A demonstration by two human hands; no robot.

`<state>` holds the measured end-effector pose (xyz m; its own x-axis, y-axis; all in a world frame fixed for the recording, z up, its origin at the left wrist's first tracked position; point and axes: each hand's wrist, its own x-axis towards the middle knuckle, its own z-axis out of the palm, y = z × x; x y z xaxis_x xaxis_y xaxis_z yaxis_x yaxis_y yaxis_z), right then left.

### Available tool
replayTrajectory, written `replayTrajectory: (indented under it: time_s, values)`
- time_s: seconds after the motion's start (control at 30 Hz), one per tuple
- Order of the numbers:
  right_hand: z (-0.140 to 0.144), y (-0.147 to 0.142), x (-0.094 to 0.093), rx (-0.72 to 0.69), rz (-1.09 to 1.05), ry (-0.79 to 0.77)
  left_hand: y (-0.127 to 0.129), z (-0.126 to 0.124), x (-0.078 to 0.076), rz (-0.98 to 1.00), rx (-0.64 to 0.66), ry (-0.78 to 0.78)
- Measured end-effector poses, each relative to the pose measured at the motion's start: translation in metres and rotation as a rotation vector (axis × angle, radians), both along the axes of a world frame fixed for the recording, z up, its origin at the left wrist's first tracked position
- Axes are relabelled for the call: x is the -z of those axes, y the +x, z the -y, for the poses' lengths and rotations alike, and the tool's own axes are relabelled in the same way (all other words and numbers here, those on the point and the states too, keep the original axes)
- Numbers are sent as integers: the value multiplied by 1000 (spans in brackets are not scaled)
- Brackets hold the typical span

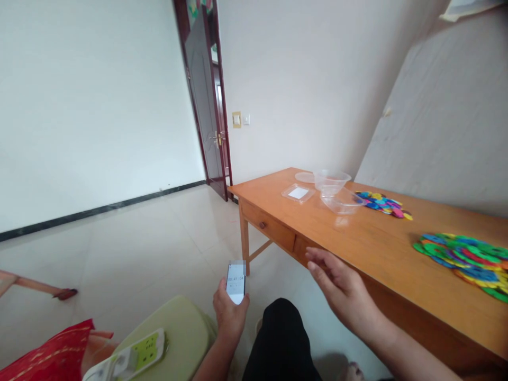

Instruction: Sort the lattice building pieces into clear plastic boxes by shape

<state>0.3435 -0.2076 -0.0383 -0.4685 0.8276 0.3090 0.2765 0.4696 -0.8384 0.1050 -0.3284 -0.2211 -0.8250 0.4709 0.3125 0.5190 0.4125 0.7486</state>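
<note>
A smartphone (236, 283) with a lit screen showing a timer is gripped in my left hand (231, 312), low in the middle of the view. My right hand (337, 278) hangs in the air beside the front edge of the wooden table (273, 203), fingers apart and holding nothing. On the tabletop stand a clear plastic bowl (331, 181) and a clear plastic box (342, 201). A flat clear lid (298, 193) with a white label lies to their left. Farther right are a small heap of colourful discs (381, 203) and a larger pile of colourful disc-shaped pieces (460, 256).
A pale green stool (174, 323) at lower left bears a power strip (146, 349) with a plug in it. Red cloth (55, 352) lies left of it. A dark door (204, 106) stands ajar at the back. A large grey panel (444, 116) leans behind the table.
</note>
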Motion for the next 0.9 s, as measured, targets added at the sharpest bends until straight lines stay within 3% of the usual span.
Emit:
replayTrajectory:
  time_s: [0.13, 0.33, 0.53, 0.9]
  values:
    - [-18, 24, -23, 175, 113, 283, -22, 13, 16, -85, -77, -124]
    - [-51, 52, -27, 378, 333, 385, -44, 31, 34, -157, -143, -230]
    - [-66, 59, -17, 382, 506, 413, -63, 43, 47, -160, -230, -372]
    - [-69, 56, -10, 398, 570, 450, -80, 69, 66, -146, -389, -523]
